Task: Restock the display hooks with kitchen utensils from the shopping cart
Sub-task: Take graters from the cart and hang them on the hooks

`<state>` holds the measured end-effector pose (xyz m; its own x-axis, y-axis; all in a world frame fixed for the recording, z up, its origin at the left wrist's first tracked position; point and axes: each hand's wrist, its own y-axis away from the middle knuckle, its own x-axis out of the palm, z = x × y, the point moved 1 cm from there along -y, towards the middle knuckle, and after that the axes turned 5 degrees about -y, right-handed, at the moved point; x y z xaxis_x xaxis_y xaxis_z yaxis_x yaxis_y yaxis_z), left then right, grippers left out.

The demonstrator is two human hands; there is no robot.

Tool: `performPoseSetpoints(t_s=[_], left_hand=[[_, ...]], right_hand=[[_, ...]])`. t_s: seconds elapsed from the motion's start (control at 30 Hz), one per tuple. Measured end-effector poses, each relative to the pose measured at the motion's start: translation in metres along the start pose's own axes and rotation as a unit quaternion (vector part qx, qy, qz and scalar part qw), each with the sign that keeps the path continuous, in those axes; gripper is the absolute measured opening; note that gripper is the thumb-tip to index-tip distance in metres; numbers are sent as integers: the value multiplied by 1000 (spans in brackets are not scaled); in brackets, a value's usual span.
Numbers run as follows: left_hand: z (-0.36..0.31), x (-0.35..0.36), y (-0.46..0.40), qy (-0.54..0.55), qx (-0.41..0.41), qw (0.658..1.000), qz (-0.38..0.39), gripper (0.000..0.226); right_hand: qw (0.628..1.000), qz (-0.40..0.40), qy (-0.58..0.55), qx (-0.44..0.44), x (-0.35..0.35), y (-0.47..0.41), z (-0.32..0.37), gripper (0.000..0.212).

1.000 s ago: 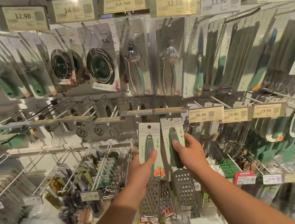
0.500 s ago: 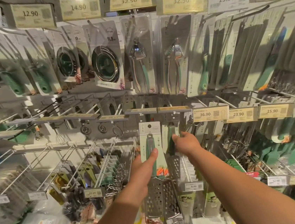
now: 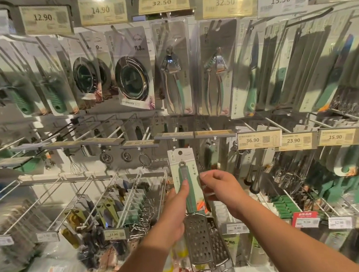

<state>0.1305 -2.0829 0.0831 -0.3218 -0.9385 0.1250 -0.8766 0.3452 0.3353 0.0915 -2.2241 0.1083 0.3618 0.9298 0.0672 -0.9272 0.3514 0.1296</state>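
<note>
Gripping perforated steel grater (image 3: 205, 242) by green handle, left hand (image 3: 177, 205) fingers clamped, right hand (image 3: 223, 185) loosely curled, empty

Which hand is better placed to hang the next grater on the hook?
Left. The left hand already grips the green-handled steel grater on its card, hang hole up, just below the hook row. The right hand holds nothing, fingers loosely curled beside the card.

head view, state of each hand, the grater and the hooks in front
left hand: grips the grater handle, thumb on front
right hand: fingers curled beside the card, holding nothing visible
grater: upright, off any hook
middle-row hooks: mostly bare
price-tag flaps: flipped up
</note>
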Motion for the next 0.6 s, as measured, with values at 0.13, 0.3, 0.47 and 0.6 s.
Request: performPoseSetpoints(t_s=[0.13,0.3,0.47,0.6], left_hand=[[-1,7,0,6,1,1000,7,70],[3,8,-2,14,37,999,5,74],[4,4,-3,-37,51,998,-15,27],[1,5,-2,-54,53,997,-33,28]], right_hand=[[999,36,15,0,1,4,-4,24],[999,26,24,-23,1,9,-7,37],[1000,22,-8,-10,-3,12,-13,18],[999,22,-36,-15,-8,14,-14,10]])
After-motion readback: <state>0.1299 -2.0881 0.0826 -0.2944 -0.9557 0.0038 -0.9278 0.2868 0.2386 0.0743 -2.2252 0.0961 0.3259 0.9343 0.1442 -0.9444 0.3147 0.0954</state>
